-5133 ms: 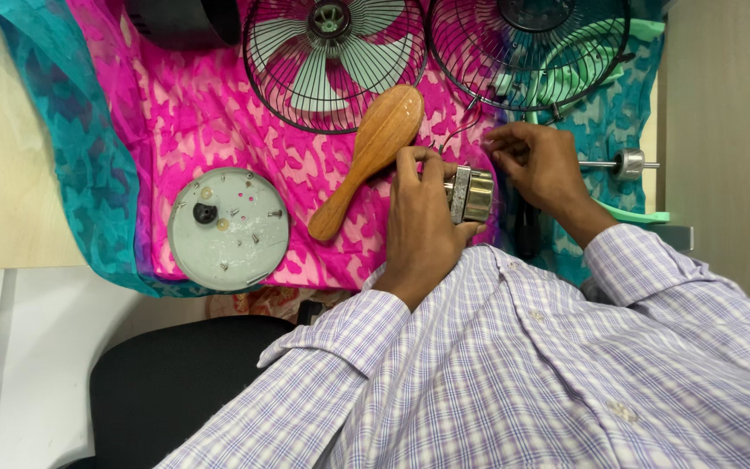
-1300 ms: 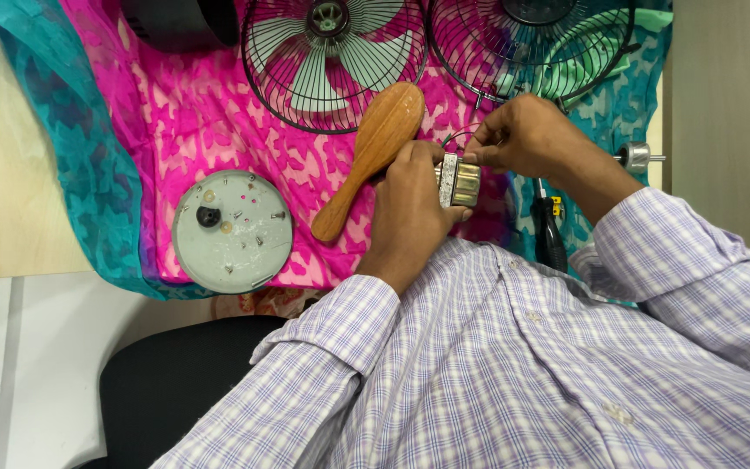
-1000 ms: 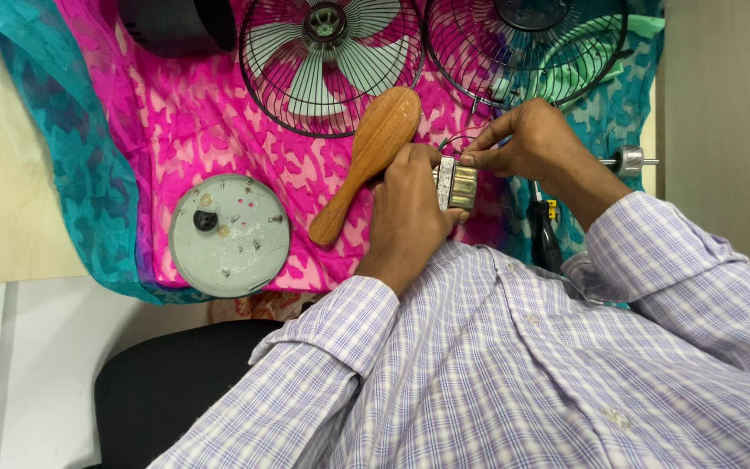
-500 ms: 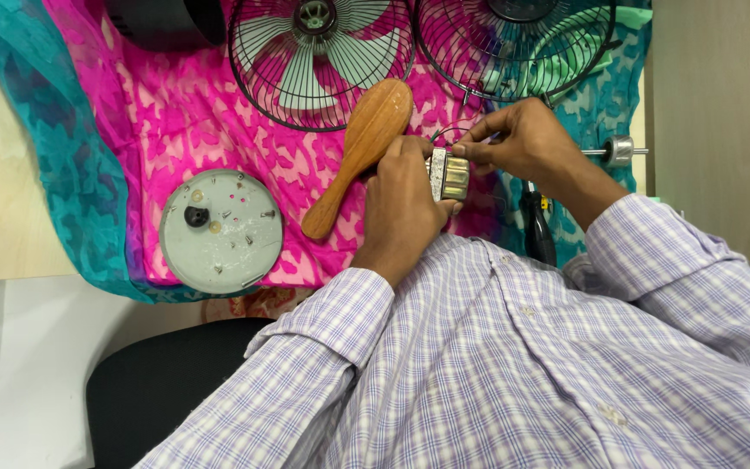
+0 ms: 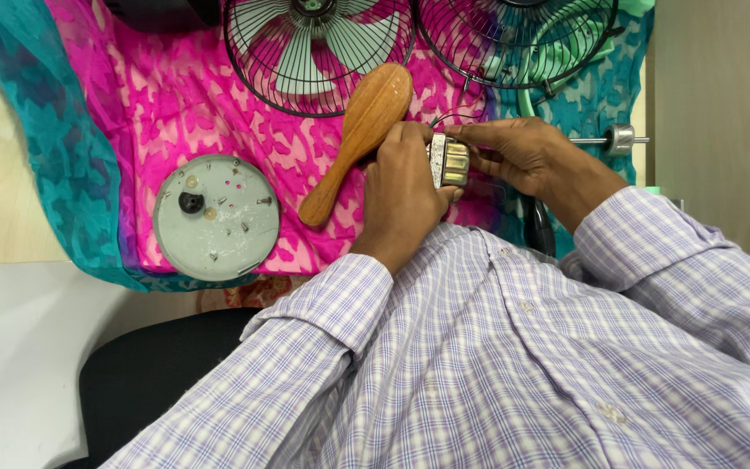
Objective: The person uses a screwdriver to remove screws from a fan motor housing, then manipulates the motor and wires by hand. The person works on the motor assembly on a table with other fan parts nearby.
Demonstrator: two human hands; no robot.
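Both hands are on a small metal motor core (image 5: 450, 161), held just above the near edge of the pink and teal cloth (image 5: 132, 104). Left hand (image 5: 403, 193) is wrapped around its left side, right hand (image 5: 527, 156) pinches the other. The wooden brush (image 5: 359, 139) lies right beside it, the grey round plate (image 5: 215, 217) further left.

No packages, labels, signs or screens in view — nothing boxed, wrapped, printed or lit anywhere on the cloth-covered work surface.
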